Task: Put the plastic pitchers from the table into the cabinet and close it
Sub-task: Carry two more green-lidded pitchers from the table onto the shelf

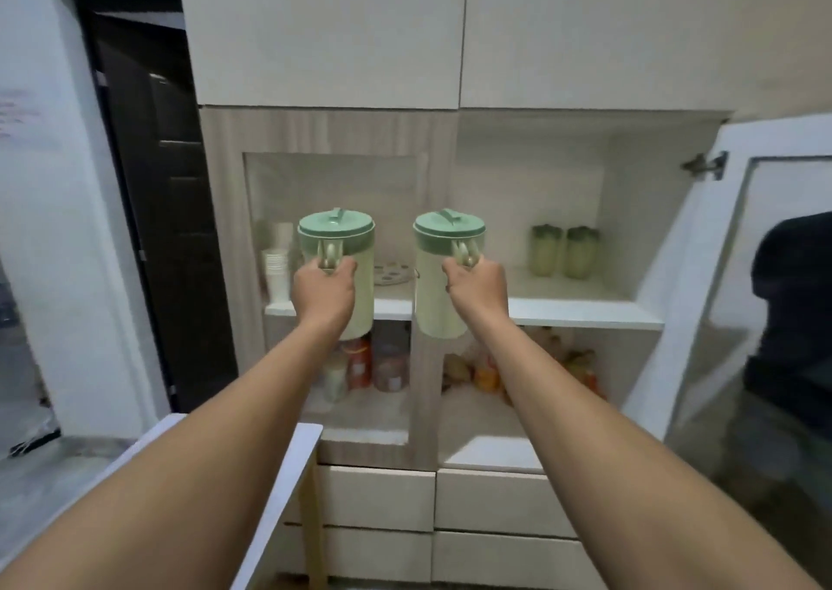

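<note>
Before the cabinet point(581, 314), whose right door point(702, 283) stands open, the left hand point(323, 290) and right hand point(478, 290) each hold a green-lidded pitcher, left pitcher point(355, 269) and right pitcher point(434, 283), upright in the air, fingers wrapped round the handles.

Even, soft indoor light; slight motion blur throughout — glare on the open glass door point(729, 319), wide-angle bending at edges.

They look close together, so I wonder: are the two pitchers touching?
Apart. The head view shows a clear gap of cabinet between the left pitcher and the right pitcher, each held by its own hand.
</note>
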Demonstrator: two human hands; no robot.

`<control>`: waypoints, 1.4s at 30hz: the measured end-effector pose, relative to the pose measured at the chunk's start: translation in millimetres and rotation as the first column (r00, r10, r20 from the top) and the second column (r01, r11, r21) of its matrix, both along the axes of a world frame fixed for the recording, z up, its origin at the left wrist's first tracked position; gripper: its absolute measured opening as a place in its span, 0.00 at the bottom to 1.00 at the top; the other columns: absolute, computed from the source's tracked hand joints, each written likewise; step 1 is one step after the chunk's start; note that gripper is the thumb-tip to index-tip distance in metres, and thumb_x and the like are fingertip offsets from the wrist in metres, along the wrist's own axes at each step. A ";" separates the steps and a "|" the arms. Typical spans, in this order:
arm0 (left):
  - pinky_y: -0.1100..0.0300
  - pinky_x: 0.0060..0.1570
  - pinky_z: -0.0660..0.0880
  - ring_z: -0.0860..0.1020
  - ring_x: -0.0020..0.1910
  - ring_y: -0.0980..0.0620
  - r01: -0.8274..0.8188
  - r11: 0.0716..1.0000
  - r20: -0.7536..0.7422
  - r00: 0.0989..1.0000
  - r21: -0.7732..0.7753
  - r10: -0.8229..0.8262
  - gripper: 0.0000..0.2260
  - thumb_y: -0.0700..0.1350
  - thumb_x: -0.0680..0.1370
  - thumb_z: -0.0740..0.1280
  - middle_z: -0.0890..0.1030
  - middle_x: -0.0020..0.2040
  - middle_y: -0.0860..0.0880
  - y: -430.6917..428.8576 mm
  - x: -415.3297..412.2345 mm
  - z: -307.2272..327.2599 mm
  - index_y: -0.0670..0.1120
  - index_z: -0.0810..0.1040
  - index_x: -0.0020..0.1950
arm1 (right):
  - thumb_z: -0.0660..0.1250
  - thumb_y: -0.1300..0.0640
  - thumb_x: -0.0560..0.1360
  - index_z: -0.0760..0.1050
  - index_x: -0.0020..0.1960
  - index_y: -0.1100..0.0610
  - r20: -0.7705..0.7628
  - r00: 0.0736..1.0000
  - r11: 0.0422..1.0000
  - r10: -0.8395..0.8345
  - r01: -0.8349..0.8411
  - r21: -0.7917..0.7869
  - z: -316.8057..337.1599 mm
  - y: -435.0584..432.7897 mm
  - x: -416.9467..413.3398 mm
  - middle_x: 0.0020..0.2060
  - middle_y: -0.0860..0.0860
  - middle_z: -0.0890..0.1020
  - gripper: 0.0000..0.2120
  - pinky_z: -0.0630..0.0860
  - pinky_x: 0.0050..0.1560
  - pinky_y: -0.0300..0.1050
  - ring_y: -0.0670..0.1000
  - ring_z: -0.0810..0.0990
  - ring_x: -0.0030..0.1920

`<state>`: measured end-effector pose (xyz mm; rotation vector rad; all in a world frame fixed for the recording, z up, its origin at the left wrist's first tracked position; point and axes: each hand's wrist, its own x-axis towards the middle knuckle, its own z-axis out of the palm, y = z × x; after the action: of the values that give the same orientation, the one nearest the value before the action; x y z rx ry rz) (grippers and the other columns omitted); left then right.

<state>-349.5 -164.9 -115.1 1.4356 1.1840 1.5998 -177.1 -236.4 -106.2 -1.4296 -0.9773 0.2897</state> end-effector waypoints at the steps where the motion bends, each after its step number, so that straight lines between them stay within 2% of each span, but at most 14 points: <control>1: 0.52 0.44 0.76 0.81 0.43 0.41 0.016 1.000 -0.004 1.000 -0.005 -0.016 0.09 0.50 0.71 0.67 0.83 0.39 0.45 -1.5 16.9 2.9 0.45 0.80 0.40 | 0.67 0.55 0.76 0.77 0.40 0.56 0.004 1.000 1.000 -0.016 0.016 -0.003 1.8 -5.7 16.5 0.34 0.51 0.80 0.08 0.71 0.34 0.43 0.50 0.77 0.34; 3: 0.51 0.44 0.77 0.81 0.41 0.41 0.056 0.998 0.004 0.998 0.005 -0.056 0.11 0.52 0.69 0.66 0.83 0.38 0.43 -6.0 55.0 8.7 0.45 0.80 0.38 | 0.67 0.55 0.76 0.76 0.38 0.55 0.011 0.998 0.998 -0.059 0.059 0.003 7.6 -16.7 52.7 0.32 0.50 0.79 0.08 0.68 0.32 0.42 0.49 0.76 0.33; 7: 0.56 0.35 0.70 0.77 0.34 0.46 0.150 0.989 0.030 0.988 0.020 -0.150 0.09 0.49 0.72 0.67 0.80 0.33 0.47 -12.2 125.7 16.9 0.45 0.78 0.35 | 0.67 0.55 0.74 0.76 0.37 0.55 -0.008 0.991 0.990 -0.134 0.134 0.034 18.0 -30.2 116.6 0.32 0.52 0.80 0.08 0.72 0.37 0.45 0.52 0.77 0.34; 12: 0.54 0.35 0.71 0.74 0.32 0.47 0.258 0.966 0.083 0.962 0.016 -0.258 0.11 0.54 0.64 0.66 0.77 0.28 0.48 -3.9 204.6 20.4 0.46 0.77 0.32 | 0.67 0.55 0.73 0.76 0.36 0.55 -0.007 0.983 0.981 -0.184 0.184 0.058 23.9 -36.4 188.0 0.32 0.53 0.79 0.07 0.72 0.38 0.47 0.53 0.76 0.33; 18: 0.56 0.36 0.71 0.75 0.33 0.47 0.285 0.959 0.075 0.956 0.001 -0.284 0.09 0.51 0.68 0.66 0.77 0.30 0.49 12.5 272.2 25.2 0.47 0.76 0.33 | 0.67 0.55 0.73 0.76 0.38 0.55 -0.043 0.979 0.977 -0.200 0.203 0.062 18.2 -20.1 255.3 0.32 0.52 0.79 0.05 0.73 0.39 0.48 0.53 0.76 0.34; 21: 0.53 0.40 0.76 0.77 0.35 0.46 0.290 0.957 0.064 0.955 -0.012 -0.289 0.08 0.51 0.69 0.66 0.79 0.32 0.48 35.7 300.8 26.1 0.47 0.79 0.35 | 0.68 0.54 0.72 0.77 0.39 0.54 -0.066 0.972 0.972 -0.224 0.228 0.051 15.8 3.0 283.8 0.33 0.51 0.80 0.05 0.74 0.40 0.49 0.54 0.78 0.36; 26: 0.56 0.37 0.73 0.78 0.35 0.47 0.298 0.954 0.069 0.953 -0.029 -0.295 0.08 0.50 0.71 0.68 0.79 0.33 0.49 88.3 341.4 19.8 0.47 0.79 0.37 | 0.68 0.55 0.72 0.79 0.42 0.59 -0.101 0.967 0.970 -0.232 0.238 0.045 6.8 56.9 318.4 0.34 0.51 0.80 0.06 0.74 0.39 0.47 0.52 0.77 0.35; 32: 0.54 0.37 0.76 0.79 0.35 0.45 0.282 0.958 0.057 0.958 -0.049 -0.279 0.10 0.52 0.69 0.68 0.80 0.31 0.48 156.0 378.4 19.3 0.46 0.79 0.36 | 0.68 0.57 0.73 0.81 0.46 0.60 -0.143 0.958 0.966 -0.249 0.257 0.038 9.0 122.2 351.8 0.34 0.52 0.80 0.07 0.73 0.39 0.47 0.51 0.76 0.35; 36: 0.51 0.42 0.79 0.82 0.37 0.43 0.257 0.965 0.049 0.966 -0.053 -0.254 0.12 0.56 0.67 0.68 0.82 0.32 0.47 208.8 410.3 14.8 0.48 0.79 0.34 | 0.69 0.54 0.70 0.79 0.39 0.55 -0.162 0.940 0.949 -0.299 0.312 0.057 5.7 177.2 375.6 0.34 0.51 0.83 0.05 0.77 0.42 0.51 0.53 0.79 0.35; 39: 0.50 0.45 0.79 0.84 0.38 0.44 0.260 0.963 0.086 0.964 -0.078 -0.253 0.14 0.59 0.71 0.69 0.83 0.32 0.48 240.9 435.3 2.7 0.49 0.79 0.35 | 0.70 0.54 0.71 0.79 0.39 0.55 -0.162 0.936 0.945 -0.313 0.325 0.049 -4.4 216.1 396.2 0.37 0.52 0.85 0.05 0.80 0.47 0.52 0.54 0.82 0.39; 41: 0.51 0.46 0.79 0.83 0.39 0.44 0.241 0.967 0.074 0.969 -0.083 -0.235 0.15 0.59 0.72 0.70 0.83 0.34 0.47 259.2 451.0 -4.3 0.47 0.79 0.36 | 0.70 0.56 0.73 0.78 0.39 0.55 -0.177 0.931 0.941 -0.320 0.334 0.059 -10.8 235.0 408.0 0.35 0.50 0.83 0.05 0.79 0.43 0.48 0.52 0.81 0.37; 42: 0.52 0.46 0.78 0.82 0.41 0.43 0.217 0.973 0.049 0.976 -0.080 -0.214 0.14 0.57 0.73 0.70 0.83 0.37 0.45 269.4 460.3 -7.4 0.46 0.79 0.38 | 0.70 0.57 0.74 0.78 0.38 0.55 -0.175 0.931 0.941 -0.321 0.334 0.055 -15.0 245.7 416.2 0.33 0.49 0.82 0.06 0.77 0.38 0.43 0.50 0.80 0.34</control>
<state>110.8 104.5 -122.5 1.4184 1.0228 1.4062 239.1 9.3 -121.3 -1.4413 -0.5965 0.1145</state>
